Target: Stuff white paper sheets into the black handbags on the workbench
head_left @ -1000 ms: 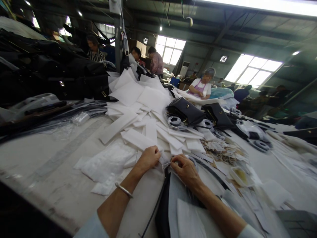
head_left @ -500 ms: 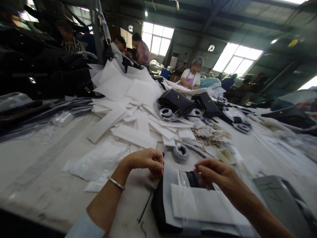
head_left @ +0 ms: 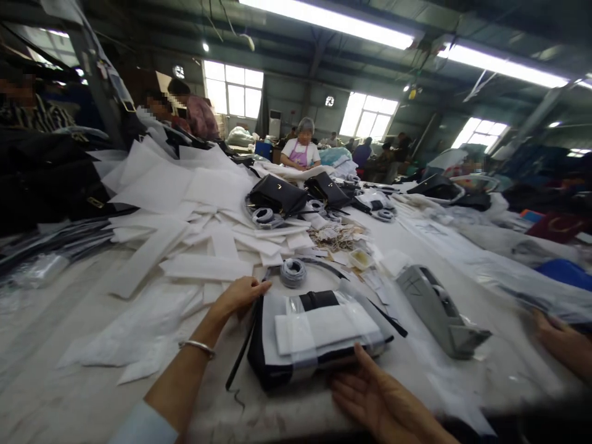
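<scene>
A black bag [head_left: 271,373] lies flat before me, covered by white sheets [head_left: 328,330] with clear tape [head_left: 305,345] across them. My left hand [head_left: 243,295] is closed at the bag's upper left corner, its fingers partly hidden. At the near edge of the bag, my right hand [head_left: 370,391] is open, thumb up against the edge and fingers stretched out low beside it. A thin black strap [head_left: 240,361] hangs down on the left side, and another black strap end [head_left: 388,317] sticks out to the right. Behind the bag sits a coiled grey strap [head_left: 293,272].
To the right stands a grey tape dispenser [head_left: 439,311]. Another person's hand [head_left: 562,345] reaches in at the right edge. White foam sheets [head_left: 157,185] pile up at left, with black bags [head_left: 277,194] and paper tags [head_left: 342,237] beyond. A co-worker [head_left: 300,151] sits across the table.
My view has swung to the right. My right hand has moved from above the bag's far side down to its near edge. My left hand stays at the upper left corner.
</scene>
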The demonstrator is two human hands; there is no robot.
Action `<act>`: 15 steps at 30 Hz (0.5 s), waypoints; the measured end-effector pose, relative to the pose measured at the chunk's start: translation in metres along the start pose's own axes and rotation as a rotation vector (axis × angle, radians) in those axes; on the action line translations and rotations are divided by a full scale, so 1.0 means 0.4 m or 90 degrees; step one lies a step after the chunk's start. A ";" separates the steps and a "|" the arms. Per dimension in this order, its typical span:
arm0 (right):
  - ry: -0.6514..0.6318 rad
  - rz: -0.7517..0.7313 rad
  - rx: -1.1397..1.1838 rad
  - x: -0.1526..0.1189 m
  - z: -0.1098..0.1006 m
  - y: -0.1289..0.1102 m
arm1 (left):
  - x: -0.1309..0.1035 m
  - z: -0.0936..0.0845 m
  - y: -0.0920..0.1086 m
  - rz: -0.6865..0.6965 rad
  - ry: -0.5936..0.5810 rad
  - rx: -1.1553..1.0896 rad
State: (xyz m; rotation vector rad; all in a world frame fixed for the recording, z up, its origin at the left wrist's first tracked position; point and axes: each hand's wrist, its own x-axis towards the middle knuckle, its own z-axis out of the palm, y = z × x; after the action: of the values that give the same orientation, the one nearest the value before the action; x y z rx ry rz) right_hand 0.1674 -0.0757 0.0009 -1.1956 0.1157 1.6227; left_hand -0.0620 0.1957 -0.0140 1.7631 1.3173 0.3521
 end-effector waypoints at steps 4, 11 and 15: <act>-0.007 -0.017 0.015 -0.001 0.036 -0.007 | -0.050 0.040 0.057 0.025 0.050 0.018; -0.082 -0.018 -0.026 0.047 0.011 -0.006 | -0.209 0.098 0.079 0.096 0.116 -0.034; -0.140 -0.113 -0.022 0.070 -0.017 0.007 | -0.296 0.133 0.080 0.124 0.159 -0.157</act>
State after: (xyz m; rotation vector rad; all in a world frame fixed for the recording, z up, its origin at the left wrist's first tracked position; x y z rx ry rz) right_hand 0.1714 -0.0619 -0.0245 -1.0155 -0.1554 1.5915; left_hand -0.0534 0.0647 0.0119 1.6781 1.2129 0.8318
